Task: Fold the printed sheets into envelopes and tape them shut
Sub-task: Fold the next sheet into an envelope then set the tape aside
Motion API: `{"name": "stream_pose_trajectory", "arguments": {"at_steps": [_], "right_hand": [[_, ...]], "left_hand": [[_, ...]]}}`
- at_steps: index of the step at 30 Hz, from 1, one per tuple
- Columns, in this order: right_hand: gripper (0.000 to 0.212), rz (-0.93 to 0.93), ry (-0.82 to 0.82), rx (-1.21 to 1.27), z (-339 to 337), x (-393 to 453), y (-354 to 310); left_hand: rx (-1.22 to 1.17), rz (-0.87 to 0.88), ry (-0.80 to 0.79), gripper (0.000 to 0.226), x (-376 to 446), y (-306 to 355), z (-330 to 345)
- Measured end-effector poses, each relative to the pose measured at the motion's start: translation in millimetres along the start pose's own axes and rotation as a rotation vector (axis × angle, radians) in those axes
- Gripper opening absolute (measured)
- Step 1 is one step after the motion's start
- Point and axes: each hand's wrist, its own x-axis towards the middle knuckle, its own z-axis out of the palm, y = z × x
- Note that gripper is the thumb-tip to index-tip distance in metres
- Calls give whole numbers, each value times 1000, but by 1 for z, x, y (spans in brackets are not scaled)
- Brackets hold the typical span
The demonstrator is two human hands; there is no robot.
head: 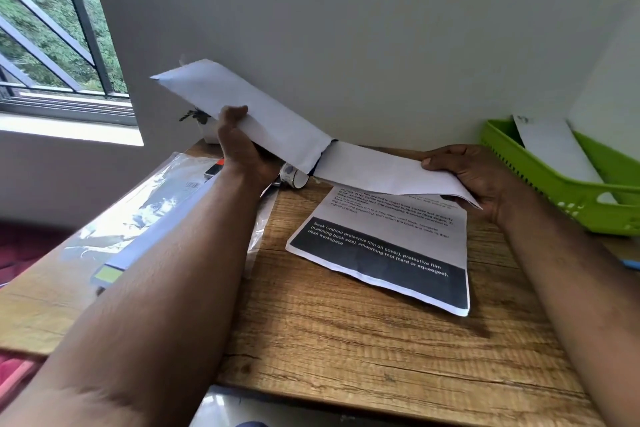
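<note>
Each hand holds a folded white sheet above the wooden desk (pixel 346 340). My left hand (pixel 239 146) grips one folded sheet (pixel 242 104) from below, thumb on top; it tilts up toward the window. My right hand (pixel 474 177) pinches the other folded sheet (pixel 381 168) at its right end, and it lies nearly level. The two sheets meet end to end near the middle. Under them a printed sheet (pixel 388 253) with a black band lies flat on the desk. A roll of tape (pixel 292 175) sits just behind, partly hidden by the held sheets.
A green plastic basket (pixel 540 180) at the right holds a folded white sheet (pixel 557 149). A clear plastic sleeve with a book (pixel 145 215) lies on the desk's left side. The wall stands close behind the desk. A window is at the far left.
</note>
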Motion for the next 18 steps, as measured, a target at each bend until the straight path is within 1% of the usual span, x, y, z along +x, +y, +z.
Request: {"name": "stream_pose_trajectory", "arguments": {"at_steps": [6,11,13,15,17,18], "right_hand": [[7,13,17,-22,3,-2,1],[6,62,28,98,21,-4,7],[8,46,-10,193,37,-6,11],[17,17,-48,271,49,-6,13],[23,1,-134,318,51,-8,9],[30,-8,-207,337,48,-8,7]], "left_hand": [[56,-44,-17,30,6,-7,-3],[23,-124,-8,31,6,-19,3],[41,-160,-4,34,2,-28,7],[75,-200,-5,34,-2,-36,11],[50,-215,-4,32,-3,-39,14],[23,-209,3,30,-2,-38,14]]}}
